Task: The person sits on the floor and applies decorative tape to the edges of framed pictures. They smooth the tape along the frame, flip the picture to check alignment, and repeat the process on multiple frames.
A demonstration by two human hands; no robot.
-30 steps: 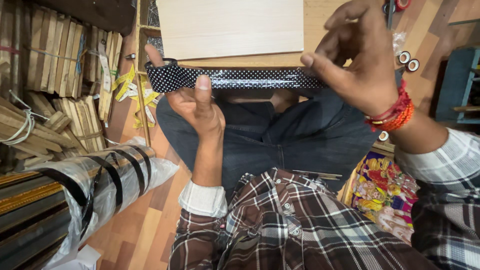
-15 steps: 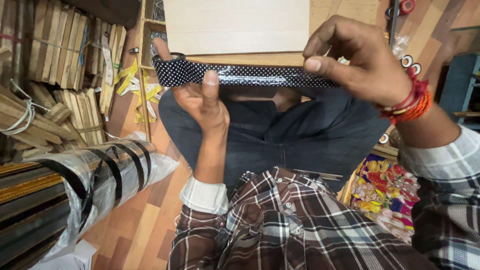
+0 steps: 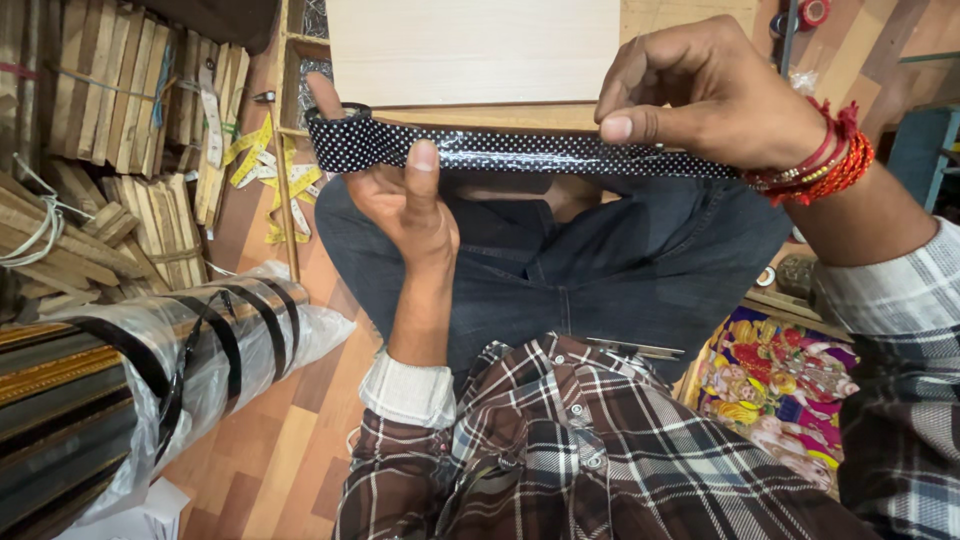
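I see my left hand pinching one end of a black dotted strip, thumb pressed on top and a finger curled behind it. My right hand grips the other end shut between thumb and fingers. The strip is stretched flat above my lap, just near a pale wooden board. My worry is that its looped left end folds onto itself, or a thumb slips and the strip sags and twists.
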